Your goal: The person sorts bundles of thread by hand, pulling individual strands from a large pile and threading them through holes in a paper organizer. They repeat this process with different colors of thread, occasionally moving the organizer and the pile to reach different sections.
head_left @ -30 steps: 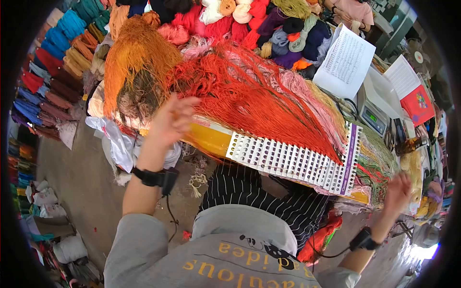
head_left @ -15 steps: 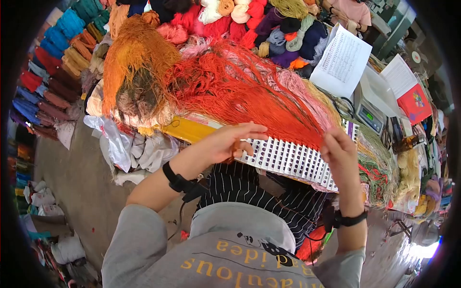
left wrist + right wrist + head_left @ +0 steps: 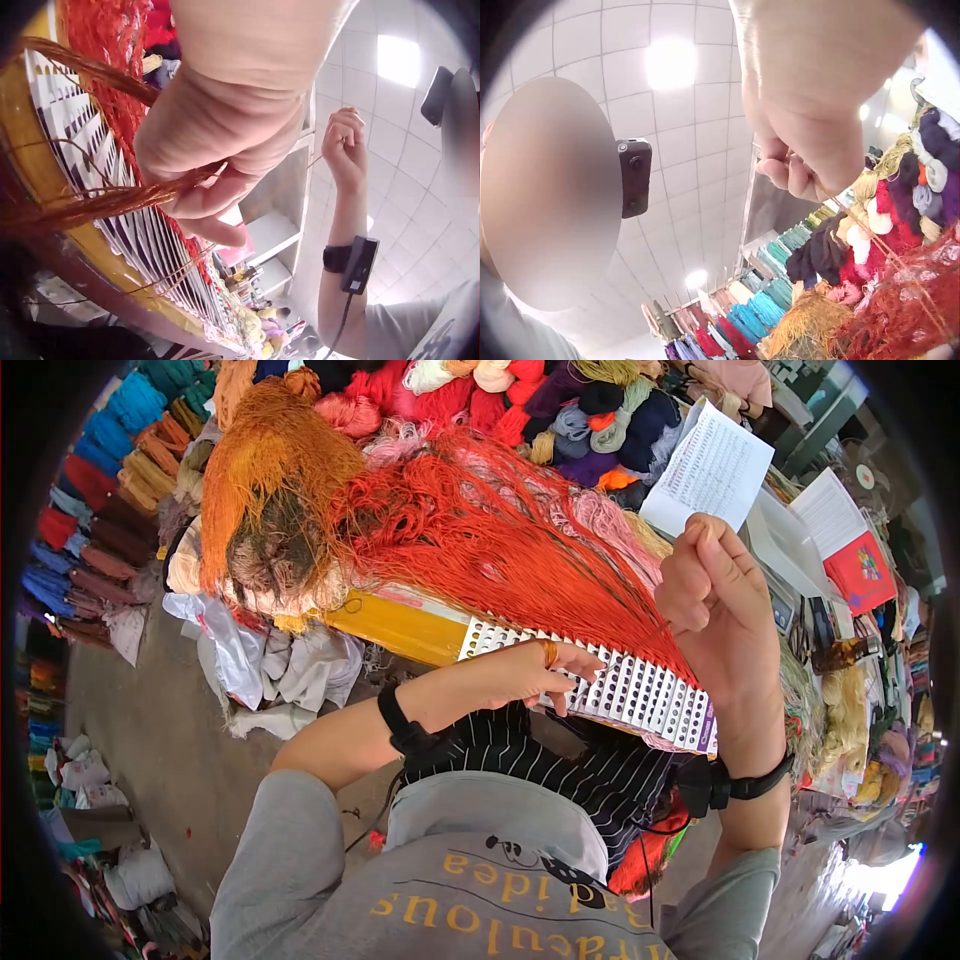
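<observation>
My left hand (image 3: 520, 672) is low over a row of white punched-hole cards (image 3: 640, 698) along the table's near edge. In the left wrist view, its curled fingers hold a rust-brown hank of thread (image 3: 112, 202) that trails out past the palm. My right hand (image 3: 722, 600) is raised above the right end of the cards, fingers curled in. Between its thumb and fingers it pinches a thin orange-brown thread (image 3: 877, 240), which slants down toward the pile. Long red threads (image 3: 520, 560) fan out from the cards across the table.
Orange-gold thread (image 3: 285, 455) is heaped at the left, with coloured skeins (image 3: 590, 430) behind. Printed sheets (image 3: 712, 465), a red booklet (image 3: 862, 572) and a scale lie at the right. A yellow table edge (image 3: 390, 628) shows beside the cards.
Both hands came inward from wide apart to the cards. Since then the left hand has moved a little right along them, while the right hand has risen, drawing a thread up.
</observation>
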{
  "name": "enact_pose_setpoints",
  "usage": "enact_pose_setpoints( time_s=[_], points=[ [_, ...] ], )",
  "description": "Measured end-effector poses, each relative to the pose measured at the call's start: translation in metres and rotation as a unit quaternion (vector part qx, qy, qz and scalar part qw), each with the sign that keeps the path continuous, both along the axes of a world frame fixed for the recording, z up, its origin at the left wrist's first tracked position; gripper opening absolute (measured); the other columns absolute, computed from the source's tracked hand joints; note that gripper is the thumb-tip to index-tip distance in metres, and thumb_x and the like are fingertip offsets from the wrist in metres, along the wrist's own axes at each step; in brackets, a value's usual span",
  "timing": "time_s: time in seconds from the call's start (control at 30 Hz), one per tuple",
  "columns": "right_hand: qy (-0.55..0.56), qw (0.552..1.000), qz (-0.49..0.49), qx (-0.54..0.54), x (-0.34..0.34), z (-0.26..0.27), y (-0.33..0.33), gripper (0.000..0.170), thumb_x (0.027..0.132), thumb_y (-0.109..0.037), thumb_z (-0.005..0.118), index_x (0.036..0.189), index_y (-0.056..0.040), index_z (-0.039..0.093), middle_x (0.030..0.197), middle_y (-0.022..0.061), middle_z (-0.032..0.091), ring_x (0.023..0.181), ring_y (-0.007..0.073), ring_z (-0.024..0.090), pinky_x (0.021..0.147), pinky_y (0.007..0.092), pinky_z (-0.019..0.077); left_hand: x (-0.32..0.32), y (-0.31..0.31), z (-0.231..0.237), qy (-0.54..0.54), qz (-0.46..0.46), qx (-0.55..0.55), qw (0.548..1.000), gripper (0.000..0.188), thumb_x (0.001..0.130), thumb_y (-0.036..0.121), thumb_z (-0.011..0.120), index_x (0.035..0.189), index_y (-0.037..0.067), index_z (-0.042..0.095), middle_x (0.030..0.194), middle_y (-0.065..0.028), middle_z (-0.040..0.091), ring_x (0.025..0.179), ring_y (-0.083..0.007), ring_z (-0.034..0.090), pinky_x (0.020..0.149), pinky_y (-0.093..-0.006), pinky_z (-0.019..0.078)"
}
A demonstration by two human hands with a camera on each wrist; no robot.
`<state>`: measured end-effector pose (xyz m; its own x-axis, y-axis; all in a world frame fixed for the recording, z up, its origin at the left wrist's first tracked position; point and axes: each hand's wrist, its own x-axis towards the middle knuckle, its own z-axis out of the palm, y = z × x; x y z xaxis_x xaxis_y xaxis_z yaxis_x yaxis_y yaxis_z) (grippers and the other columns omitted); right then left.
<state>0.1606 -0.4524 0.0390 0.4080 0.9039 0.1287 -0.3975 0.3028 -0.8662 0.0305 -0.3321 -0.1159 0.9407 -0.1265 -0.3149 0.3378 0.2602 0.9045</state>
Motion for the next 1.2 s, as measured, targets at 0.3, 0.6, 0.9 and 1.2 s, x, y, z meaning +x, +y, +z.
enact_pose_setpoints(
  time_s=[0.3, 0.6, 0.9, 1.2],
  points=[
    [0.005, 1.0, 0.007, 0.03, 0.0, 0.005, 0.002, 0.016, 0.094, -0.018, 0.05, 0.098, -0.0034, 0.055, 0.068, -0.0008, 0.049, 0.054, 0.0072, 0.04, 0.051, 0.0204, 0.0323, -0.002, -0.016, -0.032, -0.032, 0.03, 0.091, 0.995, 0.039, 0.081, -0.001, 0.053, 0.12, 0.003, 0.054, 0.11, -0.0088, 0.058, 0.063, -0.0104, 0.057, 0.054, -0.0233, 0.0456],
    [0.014, 0.999, 0.005, 0.042, -0.005, 0.01, 0.001, 0.016, 0.094, -0.019, 0.05, 0.098, -0.0041, 0.056, 0.068, -0.0005, 0.049, 0.055, 0.0077, 0.04, 0.051, 0.0204, 0.0315, 0.003, -0.033, -0.026, -0.058, 0.047, 0.232, 0.97, 0.014, 0.08, 0.009, 0.065, 0.092, 0.002, 0.062, 0.083, -0.0043, 0.058, 0.053, -0.0088, 0.05, 0.048, -0.0227, 0.0403],
    [0.047, 0.986, 0.028, 0.156, 0.006, 0.038, -0.022, 0.021, 0.094, -0.019, 0.044, 0.1, -0.003, 0.055, 0.092, 0.0037, 0.055, 0.069, 0.0083, 0.046, 0.067, 0.0235, 0.0377, 0.0, -0.032, -0.039, -0.101, 0.078, 0.266, 0.956, 0.008, 0.077, 0.006, 0.066, 0.078, 0.001, 0.061, 0.081, -0.003, 0.054, 0.066, -0.0096, 0.048, 0.057, -0.025, 0.0385],
    [0.107, 0.962, -0.011, 0.251, 0.058, 0.092, -0.103, 0.006, 0.088, 0.001, 0.044, 0.091, -0.003, 0.042, 0.092, 0.0067, 0.047, 0.06, 0.0108, 0.042, 0.062, 0.0271, 0.0309, -0.009, -0.022, -0.043, -0.083, 0.096, 0.224, 0.966, 0.007, 0.078, 0.005, 0.064, 0.08, 0.0, 0.06, 0.083, -0.0038, 0.052, 0.063, -0.0095, 0.048, 0.056, -0.0232, 0.0393]
  ],
)
